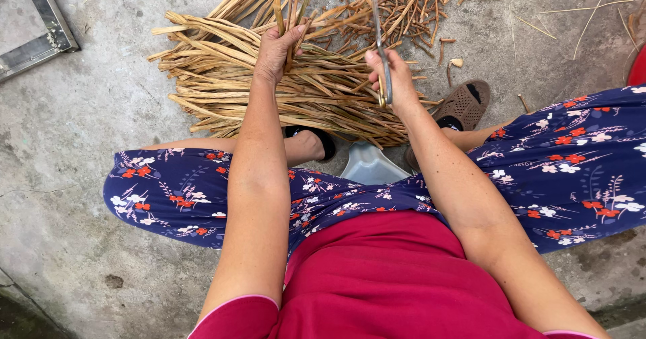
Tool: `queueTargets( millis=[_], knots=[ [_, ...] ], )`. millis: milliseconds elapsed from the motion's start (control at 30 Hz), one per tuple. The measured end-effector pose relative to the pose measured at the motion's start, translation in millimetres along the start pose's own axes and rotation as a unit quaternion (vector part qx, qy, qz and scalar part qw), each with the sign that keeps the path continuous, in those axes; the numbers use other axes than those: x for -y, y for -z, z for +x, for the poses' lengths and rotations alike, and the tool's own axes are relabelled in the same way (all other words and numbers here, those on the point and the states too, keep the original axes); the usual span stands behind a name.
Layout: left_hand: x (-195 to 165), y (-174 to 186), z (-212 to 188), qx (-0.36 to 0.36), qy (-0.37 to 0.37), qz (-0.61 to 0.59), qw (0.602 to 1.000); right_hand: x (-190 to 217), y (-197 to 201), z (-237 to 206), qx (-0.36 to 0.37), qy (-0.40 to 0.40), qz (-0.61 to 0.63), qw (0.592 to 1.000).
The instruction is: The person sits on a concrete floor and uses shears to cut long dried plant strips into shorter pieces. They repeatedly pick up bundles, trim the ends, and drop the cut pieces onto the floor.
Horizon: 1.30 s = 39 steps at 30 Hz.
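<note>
On the concrete floor (81, 177), a scatter of short cut pieces (417, 6) lies done; the left hand (274, 51) grips several stalks (286, 2), the right hand (393, 76) is clamped on scissors (382, 56); a large pile of long dry stalks (269, 96) remains uncut.

Bare concrete floor (87, 130) lies open across the left of the frame, up to the metal frame (40, 26) in the upper left corner; the heap of dry stalks (269, 90) fills the upper centre, just ahead of both hands; cut pieces (431, 9) litter the floor at upper centre-right; the knees in flowered cloth (572, 171) wall in both sides lower down; a grey stool edge (370, 167) sits between the legs; open floor shows at upper right.
</note>
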<state>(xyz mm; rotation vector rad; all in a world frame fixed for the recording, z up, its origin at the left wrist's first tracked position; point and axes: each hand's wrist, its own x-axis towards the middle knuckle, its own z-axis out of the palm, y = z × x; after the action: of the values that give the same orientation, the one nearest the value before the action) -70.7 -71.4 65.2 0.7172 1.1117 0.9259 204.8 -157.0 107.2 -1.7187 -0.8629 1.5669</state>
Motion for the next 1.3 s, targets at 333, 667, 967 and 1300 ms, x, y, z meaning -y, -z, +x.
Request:
queueTargets(
  millis=[333, 667, 967, 1300],
  knots=[
    [-0.5, 8.9, 0.3, 0.022, -0.039, -0.066, 0.997, -8.8, -11.3, -5.3, 0.005, 0.026, 0.024, 0.999],
    [1.2, 13.8, -1.2, 0.058, -0.031, -0.075, 0.995, -3.7, -14.7, -4.8, 0.117, -0.052, 0.029, 0.991],
    [1.0, 14.7, -6.2, 0.055, 0.028, -0.047, 0.997, 1.1, -8.7, 10.2, 0.084, -0.002, 0.029, 0.996],
    [4.8, 14.0, -1.6, 0.069, 0.043, -0.047, 0.996, -5.2, -2.2, 12.3, 0.030, 0.054, 0.071, 0.996]
  ],
)
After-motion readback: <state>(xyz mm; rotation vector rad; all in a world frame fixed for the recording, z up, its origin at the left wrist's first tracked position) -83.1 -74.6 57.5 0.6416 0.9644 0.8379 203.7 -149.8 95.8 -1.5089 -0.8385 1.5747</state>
